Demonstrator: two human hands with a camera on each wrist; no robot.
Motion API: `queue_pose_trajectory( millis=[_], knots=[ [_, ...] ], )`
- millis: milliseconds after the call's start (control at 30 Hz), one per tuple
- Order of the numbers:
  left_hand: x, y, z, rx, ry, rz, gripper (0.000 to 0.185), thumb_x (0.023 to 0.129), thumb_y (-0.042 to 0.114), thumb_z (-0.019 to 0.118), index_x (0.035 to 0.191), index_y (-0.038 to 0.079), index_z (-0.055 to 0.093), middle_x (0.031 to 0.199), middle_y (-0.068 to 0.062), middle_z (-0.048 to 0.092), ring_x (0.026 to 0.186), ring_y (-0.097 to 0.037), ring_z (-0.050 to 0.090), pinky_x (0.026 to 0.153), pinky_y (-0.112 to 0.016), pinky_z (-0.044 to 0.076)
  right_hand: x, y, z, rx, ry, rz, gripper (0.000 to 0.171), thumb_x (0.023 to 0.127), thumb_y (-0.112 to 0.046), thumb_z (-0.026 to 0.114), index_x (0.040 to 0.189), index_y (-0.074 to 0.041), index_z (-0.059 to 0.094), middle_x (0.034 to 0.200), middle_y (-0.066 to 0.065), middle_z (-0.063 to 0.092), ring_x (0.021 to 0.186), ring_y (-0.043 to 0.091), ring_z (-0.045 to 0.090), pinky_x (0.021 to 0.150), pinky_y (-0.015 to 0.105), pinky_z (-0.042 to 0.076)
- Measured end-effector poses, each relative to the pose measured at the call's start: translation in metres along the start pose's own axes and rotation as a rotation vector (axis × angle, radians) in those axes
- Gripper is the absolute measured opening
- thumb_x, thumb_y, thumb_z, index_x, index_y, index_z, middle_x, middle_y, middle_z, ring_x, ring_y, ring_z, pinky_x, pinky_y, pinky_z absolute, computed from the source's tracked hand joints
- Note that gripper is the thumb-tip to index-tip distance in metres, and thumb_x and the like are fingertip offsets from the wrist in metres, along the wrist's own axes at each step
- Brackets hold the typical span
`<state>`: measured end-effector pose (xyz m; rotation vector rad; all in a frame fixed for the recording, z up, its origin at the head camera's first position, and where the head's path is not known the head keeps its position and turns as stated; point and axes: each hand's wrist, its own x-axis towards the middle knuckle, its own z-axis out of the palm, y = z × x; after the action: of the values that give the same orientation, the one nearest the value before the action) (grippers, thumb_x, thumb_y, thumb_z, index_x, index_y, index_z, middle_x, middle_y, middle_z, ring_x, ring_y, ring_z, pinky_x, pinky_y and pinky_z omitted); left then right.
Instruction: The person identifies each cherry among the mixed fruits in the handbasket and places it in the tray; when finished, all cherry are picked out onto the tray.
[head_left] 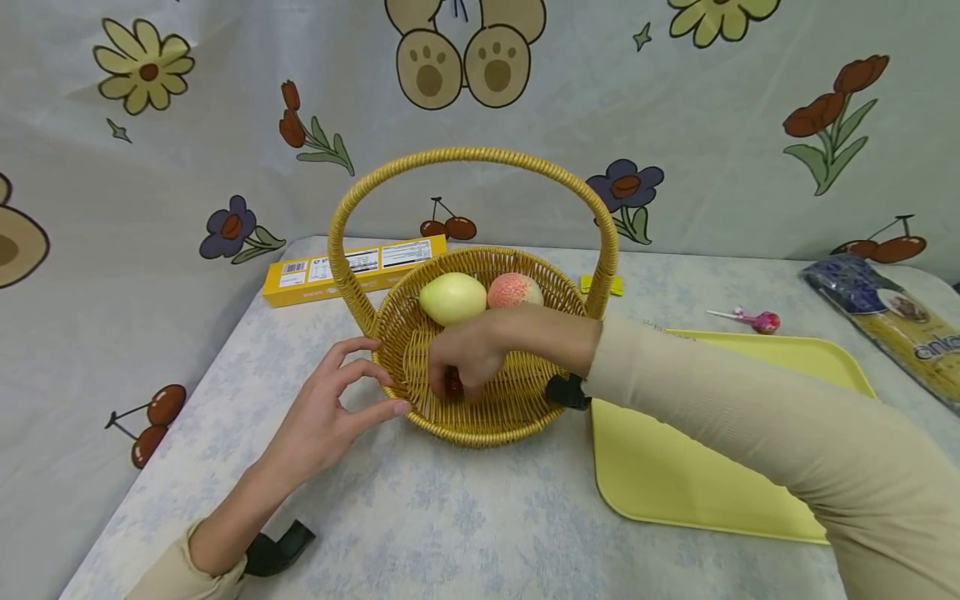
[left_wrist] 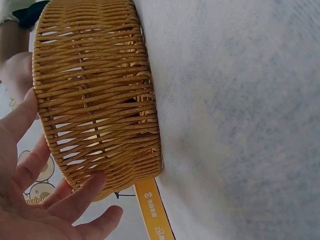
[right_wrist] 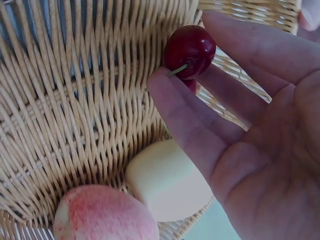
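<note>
My right hand (head_left: 468,346) reaches down inside a round woven basket (head_left: 480,437) with a tall arched handle. Between its thumb and fingertips it pinches a dark red cherry (right_wrist: 189,52) with a short green stem; another bit of red shows just behind. In the head view the hand mostly covers the cherry. Near it in the basket lie a pale yellow-green fruit (head_left: 453,298) and a pink speckled peach (head_left: 516,290). At the basket's left side my left hand (head_left: 322,417) touches the rim with thumb and fingertips, fingers spread and loosely bent.
A yellow tray (head_left: 675,475) lies right of the basket, under my right forearm. Behind the basket are a long yellow box (head_left: 356,268) and a small yellow packet (head_left: 617,285). A lollipop (head_left: 763,322) and a printed bag (head_left: 892,317) lie farther right. A patterned cloth hangs behind.
</note>
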<state>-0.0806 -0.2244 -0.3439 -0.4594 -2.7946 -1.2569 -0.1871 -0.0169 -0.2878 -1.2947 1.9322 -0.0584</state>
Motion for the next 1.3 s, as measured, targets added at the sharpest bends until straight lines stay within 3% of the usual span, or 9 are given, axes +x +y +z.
queue_pose_trajectory(
  millis=[300,500,733,867,1033,1300],
  knots=[
    [0.000,0.000,0.001,0.003,-0.001,-0.005,0.022,0.081,0.030,0.083,0.090,0.019,0.065,0.139,-0.009,0.046,0.129,-0.038,0.043,0.098,-0.061,0.037,-0.024,0.000,-0.005,0.004,0.148,-0.022,0.034,0.085,0.001,0.074,0.117,-0.010,0.072,0.105,-0.004,0.066,0.095,0.012,0.055,0.086,0.028,0.045],
    [0.000,0.001,0.001,0.006,0.001,-0.005,0.023,0.081,0.030,0.083,0.090,0.019,0.065,0.139,-0.009,0.046,0.129,-0.038,0.043,0.098,-0.061,0.037,-0.039,0.003,-0.003,0.011,0.226,-0.096,0.028,0.087,0.005,0.067,0.110,-0.009,0.070,0.095,-0.003,0.062,0.088,0.016,0.053,0.079,0.027,0.043],
    [0.000,0.001,0.000,0.017,0.001,-0.002,0.022,0.082,0.030,0.082,0.090,0.020,0.065,0.139,-0.008,0.046,0.130,-0.036,0.043,0.098,-0.062,0.037,-0.055,0.005,0.006,0.023,0.299,-0.093,0.022,0.090,-0.001,0.069,0.108,-0.012,0.067,0.098,-0.004,0.059,0.090,0.014,0.052,0.082,0.029,0.045],
    [0.000,0.000,0.001,0.009,0.002,0.004,0.022,0.081,0.030,0.083,0.090,0.020,0.065,0.139,-0.009,0.046,0.130,-0.037,0.043,0.098,-0.061,0.038,-0.067,0.007,0.015,0.050,0.374,-0.138,0.011,0.092,-0.004,0.069,0.096,-0.013,0.065,0.090,-0.006,0.057,0.085,0.012,0.052,0.077,0.028,0.045],
    [0.000,-0.001,0.003,-0.001,0.000,0.004,0.023,0.081,0.030,0.083,0.090,0.020,0.064,0.139,-0.009,0.046,0.130,-0.038,0.043,0.099,-0.061,0.037,-0.082,0.007,0.026,0.027,0.468,-0.153,0.018,0.091,-0.001,0.068,0.087,-0.017,0.059,0.083,-0.007,0.052,0.079,0.009,0.049,0.070,0.028,0.044],
    [0.000,0.000,0.001,0.001,0.001,-0.002,0.023,0.081,0.030,0.083,0.090,0.020,0.065,0.140,-0.009,0.045,0.131,-0.038,0.042,0.099,-0.062,0.037,-0.104,0.008,0.041,-0.026,0.616,-0.090,0.026,0.092,-0.002,0.066,0.115,-0.014,0.068,0.094,-0.007,0.057,0.086,0.009,0.054,0.079,0.033,0.048]
  ],
)
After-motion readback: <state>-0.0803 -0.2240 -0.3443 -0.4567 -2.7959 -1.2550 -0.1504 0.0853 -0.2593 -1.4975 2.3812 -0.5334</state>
